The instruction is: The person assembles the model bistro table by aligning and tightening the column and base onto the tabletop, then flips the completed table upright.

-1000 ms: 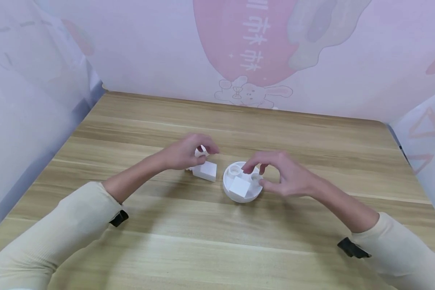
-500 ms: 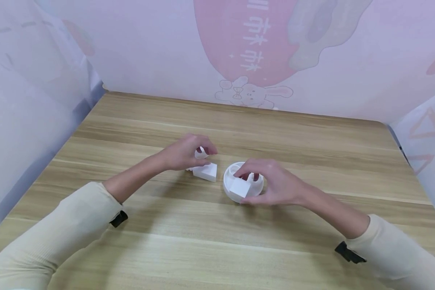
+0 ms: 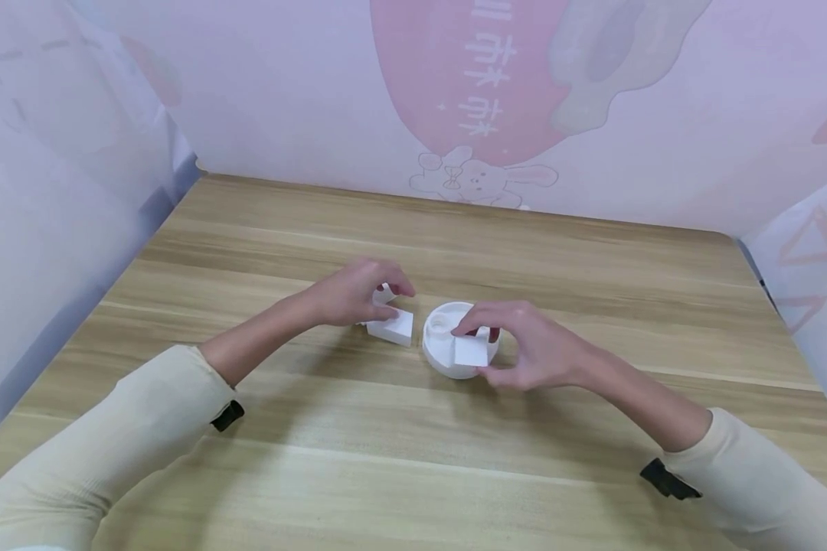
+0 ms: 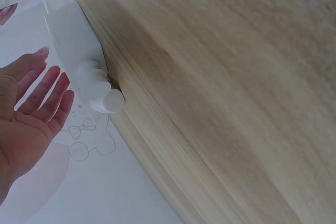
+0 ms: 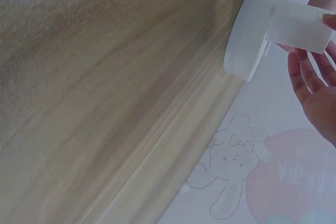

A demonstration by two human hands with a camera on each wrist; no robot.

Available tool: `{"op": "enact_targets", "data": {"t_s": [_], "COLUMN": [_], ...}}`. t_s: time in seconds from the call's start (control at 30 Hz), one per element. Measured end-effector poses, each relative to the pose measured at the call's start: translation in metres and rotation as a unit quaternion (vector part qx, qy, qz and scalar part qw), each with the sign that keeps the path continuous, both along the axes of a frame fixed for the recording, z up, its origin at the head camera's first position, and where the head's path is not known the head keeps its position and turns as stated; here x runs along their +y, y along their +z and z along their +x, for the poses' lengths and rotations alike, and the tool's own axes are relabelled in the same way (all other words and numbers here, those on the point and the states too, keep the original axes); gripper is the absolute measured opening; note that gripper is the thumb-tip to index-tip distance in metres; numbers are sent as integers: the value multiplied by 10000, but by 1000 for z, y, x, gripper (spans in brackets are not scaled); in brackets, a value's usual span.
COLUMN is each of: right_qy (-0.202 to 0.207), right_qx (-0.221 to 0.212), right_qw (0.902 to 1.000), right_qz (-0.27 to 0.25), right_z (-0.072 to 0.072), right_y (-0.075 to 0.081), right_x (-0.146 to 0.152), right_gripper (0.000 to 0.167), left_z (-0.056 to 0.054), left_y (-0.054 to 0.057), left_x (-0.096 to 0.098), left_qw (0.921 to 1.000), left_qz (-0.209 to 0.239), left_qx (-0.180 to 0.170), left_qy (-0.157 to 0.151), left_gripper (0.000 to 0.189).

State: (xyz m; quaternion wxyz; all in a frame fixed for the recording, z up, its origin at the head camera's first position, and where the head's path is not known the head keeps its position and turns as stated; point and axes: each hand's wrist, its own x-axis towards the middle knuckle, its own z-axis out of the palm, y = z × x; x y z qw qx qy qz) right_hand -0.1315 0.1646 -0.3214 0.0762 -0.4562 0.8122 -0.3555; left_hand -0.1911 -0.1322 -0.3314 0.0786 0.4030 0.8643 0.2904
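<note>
In the head view a round white base (image 3: 442, 360) with raised rings lies on the table. On its right front stands a white square block (image 3: 471, 352), which my right hand (image 3: 537, 348) pinches between thumb and fingertips. The right wrist view shows this block (image 5: 299, 24) standing out from the base (image 5: 247, 38), with the thumb at its top end. My left hand (image 3: 351, 295) is loosely curved above a white box-like piece (image 3: 393, 327) and grips nothing. In the left wrist view that piece (image 4: 76, 35) has several round knobs (image 4: 100, 90) on one end, and the fingers look apart from it.
The wood-grain table (image 3: 358, 459) reaches back to a pale printed backdrop (image 3: 282, 99) with a rabbit drawing. More pale sheets hang at the left (image 3: 48, 191) and right sides. Black bands (image 3: 668, 480) are on both sleeves.
My right hand has come leftward onto the square block and now pinches it. The block has shifted right and turned on the base. My left hand has barely moved.
</note>
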Motion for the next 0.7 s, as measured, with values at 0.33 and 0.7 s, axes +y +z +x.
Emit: {"op": "enact_targets", "data": {"t_s": [0.33,0.7], "right_qy": [-121,-759], "right_qx": [-24,190], "right_qw": [9999,9969], "right_qz": [64,70], "right_z": [-7,-12], "right_y": [1,-1], "right_x": [9,16], "right_gripper": [45,48], "left_z": [-1,3], "left_y": [-6,-1], "left_x": [-1,-2], "left_qw": [9999,9997], "left_qz": [75,-156], "left_qx": [-9,-165], "left_qy": [-130,-99], "left_gripper": [31,32]}}
